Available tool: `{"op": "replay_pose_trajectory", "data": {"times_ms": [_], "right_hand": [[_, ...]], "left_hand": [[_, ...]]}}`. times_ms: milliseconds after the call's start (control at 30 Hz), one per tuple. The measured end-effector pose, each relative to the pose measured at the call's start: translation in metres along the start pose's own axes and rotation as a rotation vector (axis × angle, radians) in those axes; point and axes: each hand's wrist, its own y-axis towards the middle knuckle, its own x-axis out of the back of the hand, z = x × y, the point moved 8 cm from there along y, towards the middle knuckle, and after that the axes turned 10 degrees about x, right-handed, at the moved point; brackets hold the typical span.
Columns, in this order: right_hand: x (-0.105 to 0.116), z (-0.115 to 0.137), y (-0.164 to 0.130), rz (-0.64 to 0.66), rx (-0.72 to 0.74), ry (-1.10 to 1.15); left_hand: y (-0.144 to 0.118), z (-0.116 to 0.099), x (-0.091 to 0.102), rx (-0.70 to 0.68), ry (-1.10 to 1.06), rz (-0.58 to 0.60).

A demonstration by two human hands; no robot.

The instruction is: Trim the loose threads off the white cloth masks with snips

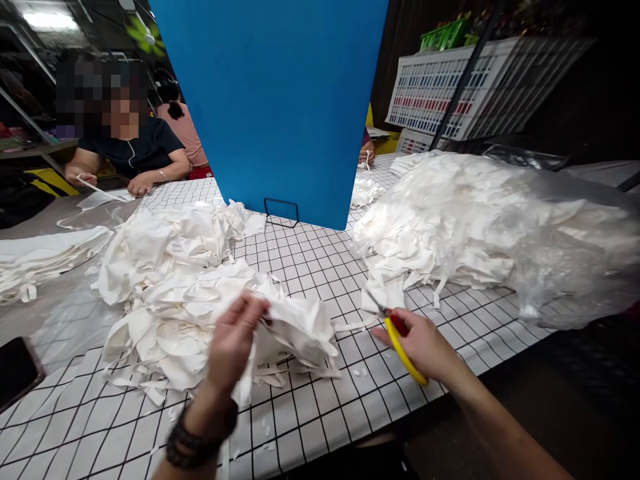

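Note:
My left hand [236, 337], with a dark bracelet at the wrist, pinches a white cloth piece [300, 323] at the edge of a loose heap. The cloth spreads to the right of my fingers. My right hand [417, 343] is closed around scissors [400, 343] with yellow and red handles. Their tips point up and left, away from the pinched cloth. A white strap [357, 326] lies on the table near the scissors. The heap of white cloth pieces [175, 293], with narrow straps, lies beside and beyond my left hand.
A blue board [280, 100] stands upright on the checked table [320, 260]. On the right, a clear plastic bag [550, 267] spills white cloth. A phone [19, 373] lies at the left edge. Small white scraps dot the table. A co-worker [133, 157] handles white cloth at the far left.

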Motion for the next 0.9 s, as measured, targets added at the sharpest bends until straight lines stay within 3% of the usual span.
{"op": "replay_pose_trajectory", "data": {"times_ms": [33, 133, 233, 300, 400, 433, 500, 600, 700, 767, 900], "right_hand": [[0.012, -0.014, 0.005, -0.085, -0.074, -0.043], [0.036, -0.040, 0.022, -0.292, -0.182, -0.187], [0.036, -0.045, 0.045, -0.379, -0.170, -0.239], [0.031, -0.042, 0.060, -0.394, -0.151, -0.240], [0.024, -0.025, 0.072, -0.377, -0.079, -0.210], [0.023, -0.016, 0.070, -0.369, -0.037, -0.198], [0.017, 0.003, 0.059, -0.336, 0.061, -0.174], [0.002, 0.032, 0.025, -0.286, 0.253, -0.181], [-0.012, 0.044, -0.009, -0.311, 0.391, -0.234], [-0.018, 0.038, -0.024, -0.338, 0.395, -0.245], [-0.018, 0.020, -0.038, -0.334, 0.335, -0.173]], "left_hand": [[0.012, -0.024, 0.020, -0.068, -0.023, -0.089], [0.045, -0.100, 0.068, -0.320, 0.013, -0.209], [0.071, -0.148, 0.101, -0.459, 0.310, -0.350], [0.089, -0.145, 0.108, -0.284, 0.759, -0.414], [0.093, -0.105, 0.096, 0.069, 1.427, -0.396], [0.088, -0.091, 0.081, 0.070, 1.533, -0.347], [0.076, -0.060, 0.026, -0.123, 1.503, -0.124], [0.056, 0.000, -0.070, -0.248, 1.180, 0.420], [0.054, 0.039, -0.140, -0.293, 1.041, 0.620], [0.056, 0.060, -0.178, -0.280, 1.007, 0.772], [0.062, 0.083, -0.225, -0.230, 1.020, 0.970]]}}
